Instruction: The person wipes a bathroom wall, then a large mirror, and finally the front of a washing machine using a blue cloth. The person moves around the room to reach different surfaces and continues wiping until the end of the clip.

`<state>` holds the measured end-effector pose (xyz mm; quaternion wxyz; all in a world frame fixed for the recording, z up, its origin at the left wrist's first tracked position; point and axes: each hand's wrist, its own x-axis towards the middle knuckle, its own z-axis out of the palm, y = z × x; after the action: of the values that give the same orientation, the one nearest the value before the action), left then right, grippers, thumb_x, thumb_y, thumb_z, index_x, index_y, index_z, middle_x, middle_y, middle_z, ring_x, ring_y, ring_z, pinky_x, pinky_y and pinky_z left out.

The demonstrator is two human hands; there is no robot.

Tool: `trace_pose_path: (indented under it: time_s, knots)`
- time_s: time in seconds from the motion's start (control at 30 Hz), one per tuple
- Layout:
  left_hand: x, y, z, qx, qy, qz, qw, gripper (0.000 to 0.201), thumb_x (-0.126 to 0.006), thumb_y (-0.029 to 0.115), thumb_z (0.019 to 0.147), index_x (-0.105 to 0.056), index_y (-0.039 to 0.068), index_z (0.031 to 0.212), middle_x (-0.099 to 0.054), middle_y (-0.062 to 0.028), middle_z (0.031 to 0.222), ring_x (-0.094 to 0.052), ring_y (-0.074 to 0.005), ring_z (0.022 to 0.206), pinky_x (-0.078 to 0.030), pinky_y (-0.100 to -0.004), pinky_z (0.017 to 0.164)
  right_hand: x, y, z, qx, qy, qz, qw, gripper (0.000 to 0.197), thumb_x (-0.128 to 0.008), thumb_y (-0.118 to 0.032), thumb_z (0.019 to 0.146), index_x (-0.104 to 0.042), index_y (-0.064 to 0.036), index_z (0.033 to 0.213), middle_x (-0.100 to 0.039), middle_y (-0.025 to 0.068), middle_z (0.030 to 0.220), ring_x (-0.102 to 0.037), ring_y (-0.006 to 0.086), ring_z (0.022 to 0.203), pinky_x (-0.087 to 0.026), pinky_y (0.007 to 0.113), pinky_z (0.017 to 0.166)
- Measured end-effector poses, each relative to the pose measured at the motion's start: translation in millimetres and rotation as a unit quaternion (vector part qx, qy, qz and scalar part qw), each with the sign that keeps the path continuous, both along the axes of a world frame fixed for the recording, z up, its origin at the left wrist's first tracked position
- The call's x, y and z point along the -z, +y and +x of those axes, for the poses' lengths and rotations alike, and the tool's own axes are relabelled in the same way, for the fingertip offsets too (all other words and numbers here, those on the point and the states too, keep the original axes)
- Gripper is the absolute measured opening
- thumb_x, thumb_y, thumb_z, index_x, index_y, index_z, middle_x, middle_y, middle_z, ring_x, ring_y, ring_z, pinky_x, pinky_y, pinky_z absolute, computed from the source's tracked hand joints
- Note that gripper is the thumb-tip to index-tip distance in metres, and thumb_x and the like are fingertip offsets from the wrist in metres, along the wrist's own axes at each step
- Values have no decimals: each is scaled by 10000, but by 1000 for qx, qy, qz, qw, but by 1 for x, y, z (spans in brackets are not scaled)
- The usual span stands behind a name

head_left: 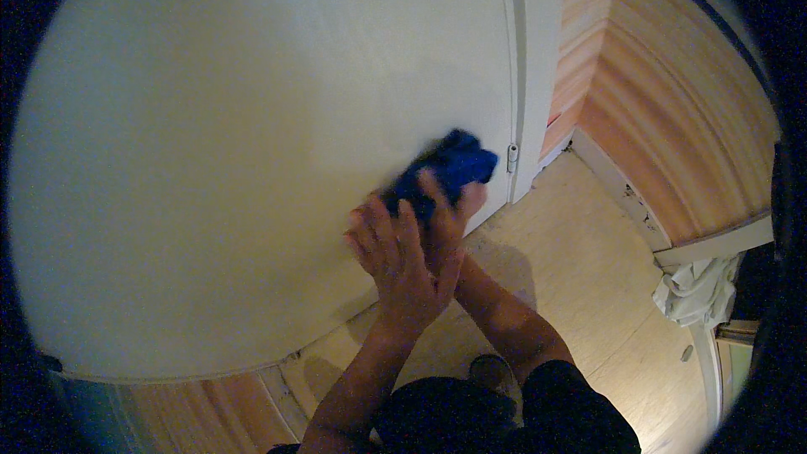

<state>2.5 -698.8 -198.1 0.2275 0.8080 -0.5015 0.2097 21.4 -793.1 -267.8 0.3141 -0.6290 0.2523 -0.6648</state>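
Observation:
A dark blue cloth [458, 164] is bunched against the lower part of a white door [252, 160], not far from its hinged edge. My right hand [450, 212] presses it there, fingers curled over the bundle, and motion blurs the edges. Crossing in front of the right wrist, my left hand [402, 265] has its fingers stretched and spread over the lower left end of the cloth. Whether the left fingertips touch the cloth or the door I cannot tell.
A metal hinge [512, 158] sits on the door edge just right of the cloth. Orange striped wall [672, 118] with a scuffed white baseboard [630, 193] stands to the right. Crumpled white material [698, 290] lies by the wall on the tan floor [580, 269]. My shoe [490, 370] shows below.

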Motion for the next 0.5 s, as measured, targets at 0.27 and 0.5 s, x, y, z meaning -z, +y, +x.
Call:
trace_pose_path:
  time_s: [0.27,0.5]
  knots:
    - [0,31,12,-57,-63,-23,996,753,-460,479,843,-225,-26,1349,-101,-292,1411,-27,-474,1303,7,-587,1015,-45,-30,-8,65,4,-109,992,404,-623,-127,687,-596,-132,1090,-480,159,1066,-438,362,997,-328,455,877]
    - [9,49,19,-42,-53,14,998,738,-456,458,852,-228,-36,1350,-131,-264,1419,-36,-436,1318,-4,-548,1036,25,1,13,89,-65,112,988,470,-582,-168,779,-474,-146,1235,-425,155,1125,-386,313,1055,-367,391,860]
